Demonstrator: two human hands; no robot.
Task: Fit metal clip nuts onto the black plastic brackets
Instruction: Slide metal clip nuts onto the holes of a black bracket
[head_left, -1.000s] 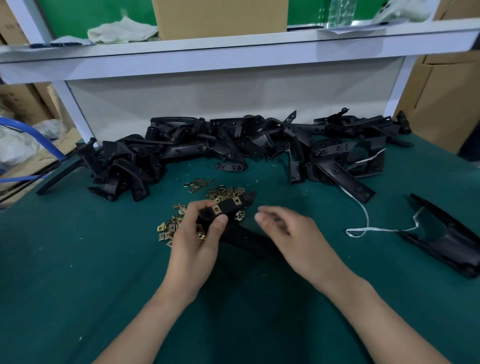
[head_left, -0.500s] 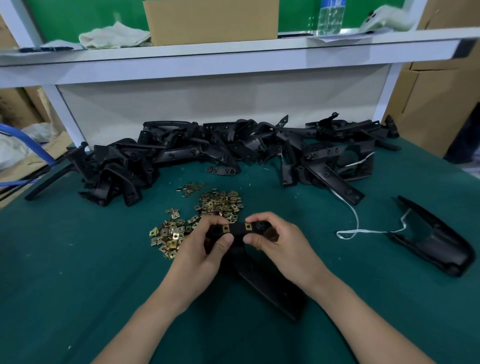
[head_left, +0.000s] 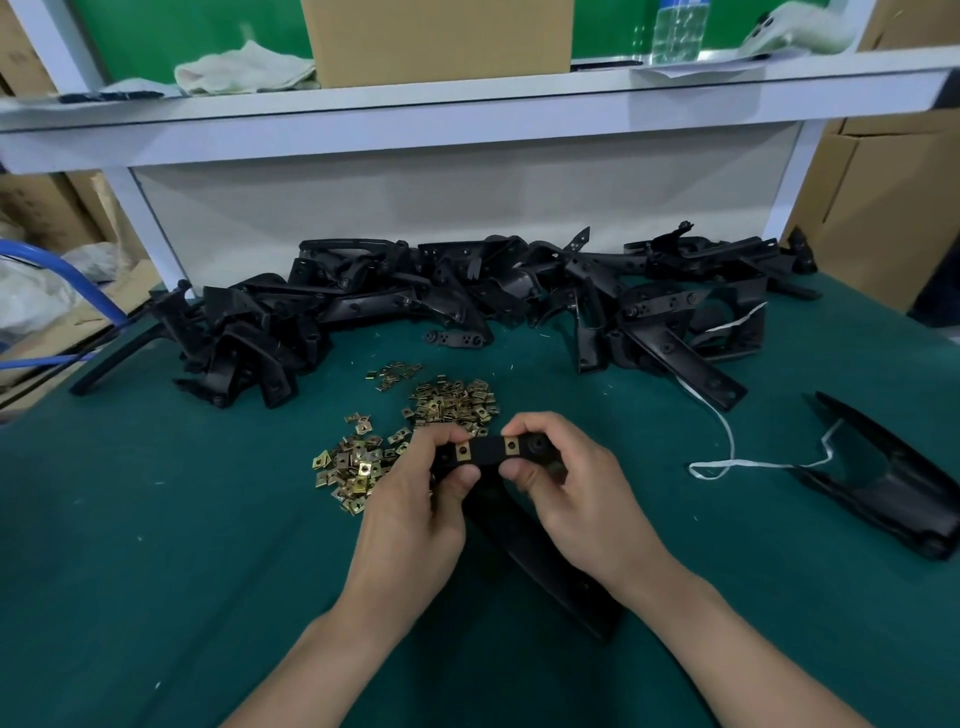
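Bracket (head_left: 488, 451) pinched in my left hand (head_left: 415, 499) and right hand (head_left: 576, 488), near the loose clip nuts (head_left: 363, 467); uneven thumb pressure could cock the right-hand clip (head_left: 511, 445).

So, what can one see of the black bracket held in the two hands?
The black bracket is matte and looks like plastic. Its short bar lies about level between the hands, and a long arm runs from it down and right, toward the person; whether that arm rests on the green table I cannot tell. Two brass-coloured clip nuts sit on the bar, one near each end. The left hand pinches the left end, the right hand the right end.
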